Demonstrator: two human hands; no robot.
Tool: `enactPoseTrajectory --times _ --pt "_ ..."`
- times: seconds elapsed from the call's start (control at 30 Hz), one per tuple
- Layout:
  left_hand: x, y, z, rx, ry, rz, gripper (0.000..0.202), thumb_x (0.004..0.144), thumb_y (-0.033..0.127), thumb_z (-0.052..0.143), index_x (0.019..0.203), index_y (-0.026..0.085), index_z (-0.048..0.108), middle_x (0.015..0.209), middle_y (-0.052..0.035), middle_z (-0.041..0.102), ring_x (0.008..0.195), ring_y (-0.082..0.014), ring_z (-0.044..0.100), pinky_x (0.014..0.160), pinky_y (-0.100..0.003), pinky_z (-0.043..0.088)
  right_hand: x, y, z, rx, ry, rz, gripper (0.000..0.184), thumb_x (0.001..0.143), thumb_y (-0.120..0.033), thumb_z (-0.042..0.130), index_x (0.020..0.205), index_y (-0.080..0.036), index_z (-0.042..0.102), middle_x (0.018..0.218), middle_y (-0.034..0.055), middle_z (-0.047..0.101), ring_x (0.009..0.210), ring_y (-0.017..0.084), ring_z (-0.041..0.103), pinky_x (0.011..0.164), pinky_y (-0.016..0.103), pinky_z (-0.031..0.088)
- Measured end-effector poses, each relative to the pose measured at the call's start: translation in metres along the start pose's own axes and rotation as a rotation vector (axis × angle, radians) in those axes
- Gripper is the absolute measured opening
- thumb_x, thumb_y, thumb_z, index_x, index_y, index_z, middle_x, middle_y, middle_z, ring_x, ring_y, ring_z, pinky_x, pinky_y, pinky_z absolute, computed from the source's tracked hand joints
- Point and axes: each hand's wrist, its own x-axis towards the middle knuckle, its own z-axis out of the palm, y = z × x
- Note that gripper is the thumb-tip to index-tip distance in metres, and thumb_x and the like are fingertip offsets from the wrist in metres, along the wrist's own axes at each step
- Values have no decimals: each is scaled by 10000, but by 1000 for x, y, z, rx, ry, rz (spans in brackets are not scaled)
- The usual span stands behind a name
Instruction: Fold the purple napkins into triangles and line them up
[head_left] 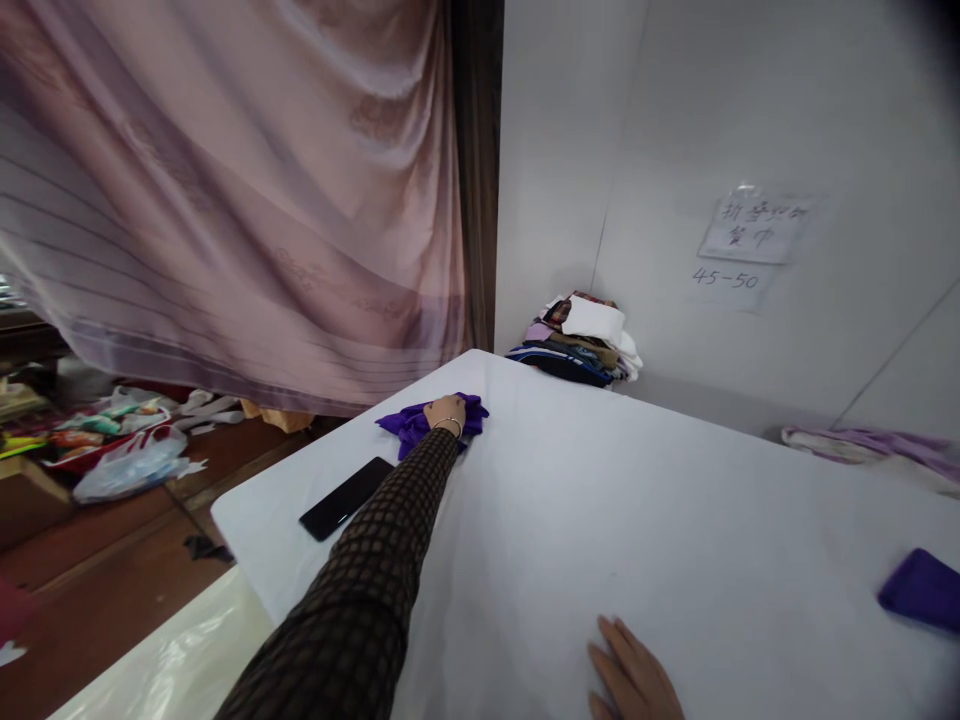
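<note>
Stretched far across the white table (570,480), my left hand (445,411) grips a crumpled purple cloth (412,426); its fingertips are hidden in the folds. A bracelet circles that wrist, below which runs a dark checked sleeve. A black phone (345,498) lies flat just left of the forearm. My right hand (631,672) is at the near edge of the view, fingers apart over the tabletop, holding nothing. Off to the right lies a folded purple cloth (924,590), partly cut off by the frame.
Folded clothes (577,340) are stacked behind the table's far edge by the wall. A pink curtain (300,200) hangs at the left. Plastic bags (135,460) and other items crowd the floor on the left. Handwritten paper signs (757,228) are on the wall.
</note>
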Motion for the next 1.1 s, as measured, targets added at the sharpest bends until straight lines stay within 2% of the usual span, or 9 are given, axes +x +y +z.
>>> enactPoseTrajectory --times 0.2,0.3,0.37,0.47,0.53,0.63,0.77,0.93,1.1 --pt "-4 33 -44 -203 193 156 289 902 281 375 982 167 629 1006 -79 663 960 -189 579 866 -295 405 6 -1 -3 65 42 -34 743 775 -268 512 1368 -568 180 1273 -35 552 1112 334 541 786 593 544" --pt "-23 63 -68 -499 280 327 218 881 286 428 904 168 610 914 -46 644 867 -156 570 796 -255 423 13 -12 -20 153 37 -6 679 790 -279 524 1352 -553 261 1313 -37 522 1155 324 512 859 568 520" --pt "-45 86 -82 -747 267 388 175 854 291 471 831 167 593 789 -12 610 748 -131 546 714 -235 423 18 -22 -37 241 -15 114 604 822 -316 518 1357 -505 312 1367 -36 469 1211 302 466 925 511 495" --pt "-87 118 -97 -1058 115 341 198 828 335 505 733 169 553 615 44 497 587 -92 456 592 -204 380 28 -36 -61 466 -62 412 533 870 -383 483 1382 -409 338 1423 -2 405 1222 276 467 947 428 481" --pt "-118 136 -103 -1227 -37 303 235 792 383 552 697 169 537 582 62 463 558 -79 421 568 -195 362 36 -40 -71 661 20 536 553 878 -405 481 1404 -346 319 1448 36 368 1237 269 454 966 417 456" --pt "-164 159 -107 -1389 -331 243 285 722 430 627 673 166 534 569 68 477 535 -69 416 536 -187 353 45 -39 -80 907 186 530 663 824 -422 571 1414 -265 313 1427 92 395 1262 265 425 1009 425 401" --pt "-204 175 -100 -1460 -703 45 242 697 376 655 678 171 528 517 68 491 451 -67 411 445 -186 313 52 -35 -92 921 359 602 648 691 -430 699 1275 -214 520 1241 122 587 1150 283 533 1002 433 395" --pt "-214 174 -91 -1503 -784 -172 160 746 275 598 661 173 508 491 59 499 425 -76 437 434 -189 337 56 -33 -107 872 468 637 389 746 -357 606 1084 -169 651 1073 88 678 1040 249 591 947 396 429" --pt "-222 160 -106 -1551 -843 -97 181 737 311 636 704 170 529 553 46 527 485 -89 491 493 -205 398 54 -40 -129 816 612 617 359 717 -296 602 1043 -154 651 1024 91 688 980 243 605 904 387 456"
